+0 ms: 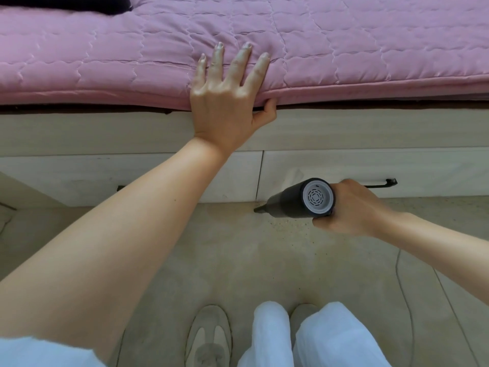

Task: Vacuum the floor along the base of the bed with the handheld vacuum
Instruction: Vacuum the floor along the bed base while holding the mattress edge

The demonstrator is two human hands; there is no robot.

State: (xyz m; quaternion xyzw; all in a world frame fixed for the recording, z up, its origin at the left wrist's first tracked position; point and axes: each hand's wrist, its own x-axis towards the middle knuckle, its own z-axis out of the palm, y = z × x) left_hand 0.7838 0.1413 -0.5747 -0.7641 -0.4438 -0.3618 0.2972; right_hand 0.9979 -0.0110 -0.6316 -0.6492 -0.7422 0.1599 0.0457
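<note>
Right hand [354, 207] grips my vacuum [299, 198], its long axis pointing left, nozzle low on the floor [238, 260] just beside the bed base [132, 133]. Farther off, my left hand [227, 102] lies flat-fingered on the quilt [344, 49], thumb tucked under its edge.

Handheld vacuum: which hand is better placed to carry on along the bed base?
Right. The right hand grips the handheld vacuum, nozzle at the floor; the left hand rests on the pink mattress.
</note>
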